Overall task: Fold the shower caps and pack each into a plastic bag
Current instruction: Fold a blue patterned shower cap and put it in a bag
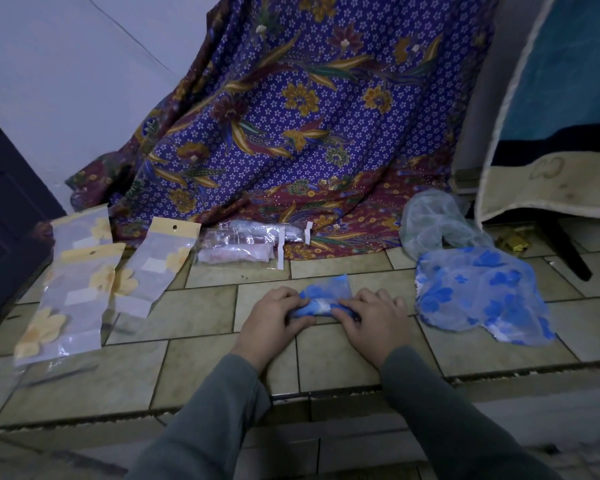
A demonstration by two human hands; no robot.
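Hands are set palm-down on the tiled floor [201, 317], grey sleeves [222, 420] reaching in from the bottom edge. The left hand [269, 323] is curled over the left end of a rolled blue-flowered shower cap [321, 299], thumb tucked under the roll; the right hand [373, 320] is pressed on the right end, its fingers [388, 301] bent and close together over the fabric. The roll lies centrally, just ahead of the person, with its long axis running left to right; a loose translucent flap is turned up along its far side. A second blue-flowered shower cap [482, 292] lies spread flat to the right, well apart from the hands, and a pale crumpled cap [437, 220] sits behind it. Yellow-flowered plastic bags [77, 289] with header cards are laid out at the left, and clear packed bags [246, 244] rest against a batik cloth [309, 116]. White label patches are seen on the bags; no writing can be read.
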